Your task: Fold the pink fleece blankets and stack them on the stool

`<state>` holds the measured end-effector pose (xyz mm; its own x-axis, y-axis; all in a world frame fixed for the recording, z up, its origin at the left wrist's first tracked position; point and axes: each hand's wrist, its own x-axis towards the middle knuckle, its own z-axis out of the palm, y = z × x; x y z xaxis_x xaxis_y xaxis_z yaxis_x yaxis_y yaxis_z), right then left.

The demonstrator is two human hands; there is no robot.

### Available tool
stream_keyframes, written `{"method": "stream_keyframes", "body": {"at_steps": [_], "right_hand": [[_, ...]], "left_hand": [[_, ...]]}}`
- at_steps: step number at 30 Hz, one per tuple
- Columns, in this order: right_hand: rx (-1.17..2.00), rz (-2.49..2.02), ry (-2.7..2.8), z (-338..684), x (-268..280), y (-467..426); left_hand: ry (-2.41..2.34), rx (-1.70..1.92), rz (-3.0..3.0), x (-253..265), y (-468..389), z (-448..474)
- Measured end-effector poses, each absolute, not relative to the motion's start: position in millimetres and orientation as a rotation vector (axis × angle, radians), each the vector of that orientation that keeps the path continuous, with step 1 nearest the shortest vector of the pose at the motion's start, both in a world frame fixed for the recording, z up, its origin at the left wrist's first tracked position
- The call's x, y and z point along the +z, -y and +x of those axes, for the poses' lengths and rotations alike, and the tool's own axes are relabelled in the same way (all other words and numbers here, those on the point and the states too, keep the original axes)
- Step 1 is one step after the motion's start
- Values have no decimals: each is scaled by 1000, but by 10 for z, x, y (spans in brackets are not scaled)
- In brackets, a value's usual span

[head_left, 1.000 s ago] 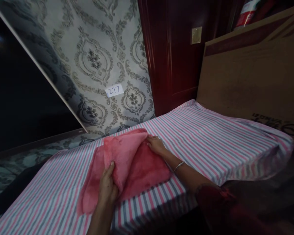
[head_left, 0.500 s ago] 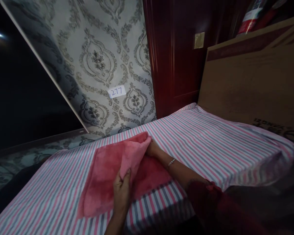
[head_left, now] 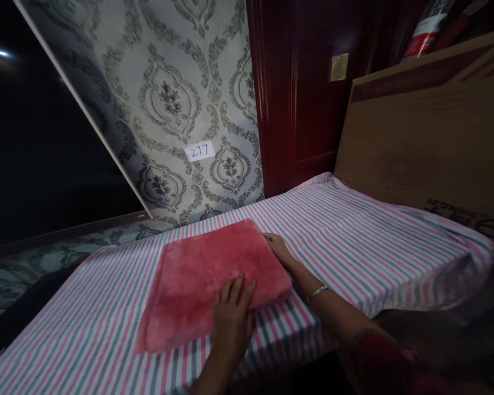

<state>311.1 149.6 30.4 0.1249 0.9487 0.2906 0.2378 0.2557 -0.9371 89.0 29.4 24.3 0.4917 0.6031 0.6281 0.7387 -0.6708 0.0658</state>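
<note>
A folded pink plush cloth [head_left: 197, 280] lies flat on the striped sheet, its fold and layered edge showing at the left. My left hand [head_left: 233, 315] rests on the front part of the cloth with fingers stretched out, open and holding nothing. At the cloth's right edge is my right hand [head_left: 278, 247], with a bracelet on the wrist. Its visible fingers are extended beside the edge and look open; part of them is hidden from view.
A pink, grey and white striped sheet [head_left: 333, 236] covers the surface. Patterned wallpaper carries a paper label [head_left: 200, 151] reading 277. A large dark screen [head_left: 45, 137] stands at left; a cardboard box [head_left: 420, 126] and a bottle [head_left: 426, 33] are at right.
The lifted flap of the cloth has been laid down to the right and now lies flat. My left hand has let go and moved right; my right hand has shifted right, off the flap.
</note>
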Motion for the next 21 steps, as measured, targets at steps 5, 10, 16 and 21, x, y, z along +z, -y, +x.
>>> {"method": "stream_keyframes", "body": {"at_steps": [5,10,16,21], "right_hand": [[858,-1222,1307,3223,383,-1293],[956,-1177,1443,3202,405,-1082],[1331,-998,1338,3198,471,-717],[1368,-1081,1281,3256,451,-655]], "left_hand": [[1160,-668,-2559,296,-199,940],[1070,-767,-2641,450,-111,783],[1461,-862,-2308,572,-53,60],[1804,-1039,-2042,455,30,-507]]}}
